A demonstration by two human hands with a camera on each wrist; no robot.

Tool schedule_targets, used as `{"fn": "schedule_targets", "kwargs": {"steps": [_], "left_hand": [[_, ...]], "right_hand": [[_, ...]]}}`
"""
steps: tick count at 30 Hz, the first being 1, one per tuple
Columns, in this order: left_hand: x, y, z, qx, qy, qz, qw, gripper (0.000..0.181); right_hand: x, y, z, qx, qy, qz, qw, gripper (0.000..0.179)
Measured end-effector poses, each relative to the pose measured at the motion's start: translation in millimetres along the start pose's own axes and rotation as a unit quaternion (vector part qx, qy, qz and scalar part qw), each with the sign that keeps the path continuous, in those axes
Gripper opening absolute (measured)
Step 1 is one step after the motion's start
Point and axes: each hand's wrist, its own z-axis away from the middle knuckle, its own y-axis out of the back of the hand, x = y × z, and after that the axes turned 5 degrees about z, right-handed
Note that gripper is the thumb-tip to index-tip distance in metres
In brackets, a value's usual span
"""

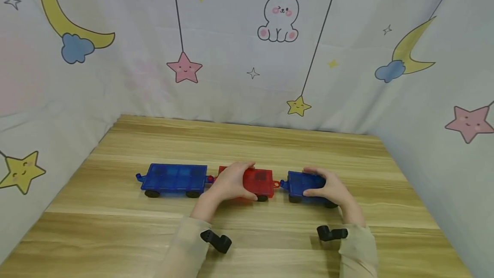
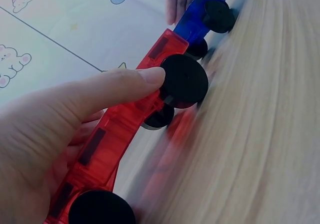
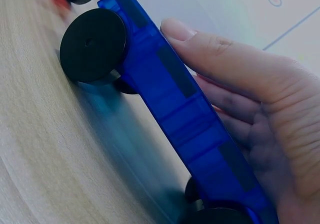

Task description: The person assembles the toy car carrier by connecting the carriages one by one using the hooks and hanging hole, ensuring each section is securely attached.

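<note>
Our left hand (image 1: 231, 182) pinches the red car (image 1: 260, 180) across its sides, mid-row on the counter (image 1: 270, 246) between the long blue car (image 1: 175, 178) and the small blue car (image 1: 298, 181), which our right hand (image 1: 331, 188) pinches likewise. For a clean link, we should probably hold both level and in line, easing the red ring (image 1: 276, 184) squarely onto the blue hook (image 1: 284, 184) just beside it; we cannot tell whether they already catch.

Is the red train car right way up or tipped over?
Upright: the red train car shows its flat top from above, with black wheels underneath, while the left hand grips it.
</note>
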Motion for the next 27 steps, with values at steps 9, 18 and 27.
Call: {"fn": "schedule_targets", "kwargs": {"steps": [9,18,27], "left_hand": [[0.6,1.1,1.1,-0.002,-0.004,0.015,0.9999,0.093],[-0.1,2.3,1.8,-0.002,0.000,0.031,0.9995,0.093],[-1.3,2.6,2.4,-0.001,-0.001,0.047,0.9989,0.095]], "right_hand": [[-0.5,0.1,-1.2,-0.004,-0.006,-0.001,1.0000,0.071],[-1.3,-0.1,-1.1,-0.005,-0.011,-0.010,0.9999,0.072],[-2.5,0.0,-0.5,-0.007,-0.013,-0.009,0.9998,0.072]]}}
